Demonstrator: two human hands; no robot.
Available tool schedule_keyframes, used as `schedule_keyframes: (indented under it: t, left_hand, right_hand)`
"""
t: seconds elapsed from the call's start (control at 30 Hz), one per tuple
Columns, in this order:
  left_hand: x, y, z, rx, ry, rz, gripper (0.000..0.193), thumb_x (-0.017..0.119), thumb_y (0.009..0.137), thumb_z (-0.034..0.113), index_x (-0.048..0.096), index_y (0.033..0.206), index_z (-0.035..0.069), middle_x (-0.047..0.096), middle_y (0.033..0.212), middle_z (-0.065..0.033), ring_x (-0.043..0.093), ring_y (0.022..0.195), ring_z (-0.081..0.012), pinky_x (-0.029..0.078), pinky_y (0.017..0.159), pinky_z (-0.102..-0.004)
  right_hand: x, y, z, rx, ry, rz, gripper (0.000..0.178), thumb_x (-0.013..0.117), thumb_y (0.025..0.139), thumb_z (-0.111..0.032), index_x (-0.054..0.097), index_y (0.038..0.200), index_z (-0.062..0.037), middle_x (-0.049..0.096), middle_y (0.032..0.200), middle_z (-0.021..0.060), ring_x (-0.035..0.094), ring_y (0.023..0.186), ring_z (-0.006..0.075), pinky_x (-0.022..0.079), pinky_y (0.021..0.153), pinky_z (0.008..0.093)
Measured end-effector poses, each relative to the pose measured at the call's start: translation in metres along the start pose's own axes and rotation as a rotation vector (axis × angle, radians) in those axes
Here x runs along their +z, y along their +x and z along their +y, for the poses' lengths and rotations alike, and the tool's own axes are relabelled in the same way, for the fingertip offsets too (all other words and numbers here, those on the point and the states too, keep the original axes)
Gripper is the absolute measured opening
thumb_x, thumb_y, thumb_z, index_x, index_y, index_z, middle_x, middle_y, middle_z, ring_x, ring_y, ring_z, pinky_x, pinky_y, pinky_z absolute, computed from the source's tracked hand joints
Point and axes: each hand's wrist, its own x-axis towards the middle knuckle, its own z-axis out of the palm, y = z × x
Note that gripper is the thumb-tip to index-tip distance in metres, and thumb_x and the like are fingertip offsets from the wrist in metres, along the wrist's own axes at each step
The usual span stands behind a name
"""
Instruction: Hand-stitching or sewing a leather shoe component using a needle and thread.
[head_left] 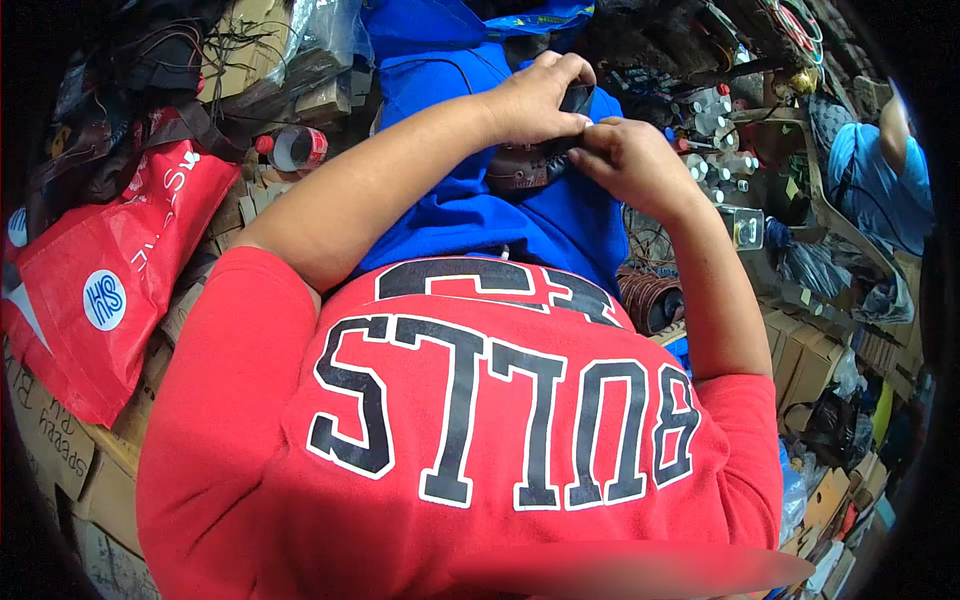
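In the head view, a brown shoe (pixel 520 172), as far as its shape can be read, lies just below the fingers of both hands, on the blue trousers (pixel 430 225) that cover the lap. The lap seems to serve as a table, taking the weight so that neither hand must carry it alone.

The left hand (pixel 545 100) reaches over the top, its fingers and thumb curled around the dark upper part; this grip probably steadies the shoe from the far side. The right hand (pixel 635 165) meets it from the other side, fingers bent and set narrow at the edge close to the left thumb. Whether they pinch something thin there I cannot tell, since the knuckles hide it. Having both sets of fingers so near each other suggests close work on one small spot.

Right of the right fingers stand small bottles (pixel 715 125), perhaps kept within easy reach. Nearer the body than those fingers lies a brown coil (pixel 650 300). Well left of the left fingers is a red bag (pixel 150 260).
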Motion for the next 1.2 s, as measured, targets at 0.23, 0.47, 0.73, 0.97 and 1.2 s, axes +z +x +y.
schedule_keyframes:
  t: [0.23, 0.47, 0.73, 0.97, 1.2]
  left_hand:
    - [0.004, -0.001, -0.004, 0.036, 0.002, 0.056, 0.052, 0.073, 0.073, 0.025, 0.051, 0.117, 0.009, 0.049, 0.117, -0.0177, 0.045, 0.115, -0.0334, 0.036, 0.100, -0.0388]
    - [-0.025, 0.012, -0.002, 0.013, -0.049, -0.200, 0.047, 0.073, 0.075, 0.023, 0.059, 0.118, 0.010, 0.056, 0.113, -0.0149, 0.052, 0.109, -0.0273, 0.039, 0.097, -0.0345]
    - [-0.045, 0.022, 0.006, 0.065, -0.050, -0.339, 0.026, 0.070, 0.073, 0.013, 0.064, 0.097, 0.004, 0.065, 0.096, -0.0070, 0.058, 0.096, -0.0190, 0.043, 0.089, -0.0320]
    - [-0.051, 0.020, 0.006, -0.057, -0.187, -0.491, 0.027, 0.066, 0.076, 0.006, 0.069, 0.102, 0.008, 0.065, 0.098, -0.0080, 0.059, 0.096, -0.0177, 0.043, 0.090, -0.0300]
    - [-0.049, 0.024, 0.007, -0.064, -0.203, -0.515, 0.026, 0.066, 0.076, 0.007, 0.069, 0.103, 0.008, 0.064, 0.099, -0.0083, 0.058, 0.097, -0.0206, 0.043, 0.091, -0.0311]
  right_hand:
    - [-0.006, -0.025, -0.008, -0.078, 0.133, 0.059, 0.022, 0.058, 0.079, -0.015, 0.051, 0.066, 0.0012, 0.048, 0.060, 0.0160, 0.048, 0.057, 0.0309, 0.039, 0.055, 0.0394]
    - [-0.009, -0.054, -0.015, 0.107, 0.358, 0.341, 0.010, 0.066, 0.082, -0.008, 0.069, 0.090, -0.0032, 0.054, 0.072, 0.0044, 0.052, 0.063, 0.0137, 0.041, 0.059, 0.0259]
    - [0.011, -0.025, -0.008, 0.148, 0.224, 0.279, 0.025, 0.065, 0.078, -0.005, 0.070, 0.102, -0.0116, 0.056, 0.076, 0.0087, 0.058, 0.068, 0.0192, 0.046, 0.063, 0.0294]
    - [0.006, -0.024, -0.013, 0.207, 0.142, 0.236, 0.023, 0.065, 0.076, -0.009, 0.070, 0.098, -0.0105, 0.056, 0.075, 0.0122, 0.059, 0.069, 0.0270, 0.047, 0.065, 0.0348]
    - [0.008, -0.018, -0.018, 0.190, 0.038, 0.248, 0.021, 0.065, 0.075, -0.009, 0.070, 0.095, -0.0092, 0.057, 0.076, 0.0142, 0.060, 0.071, 0.0300, 0.048, 0.066, 0.0372]
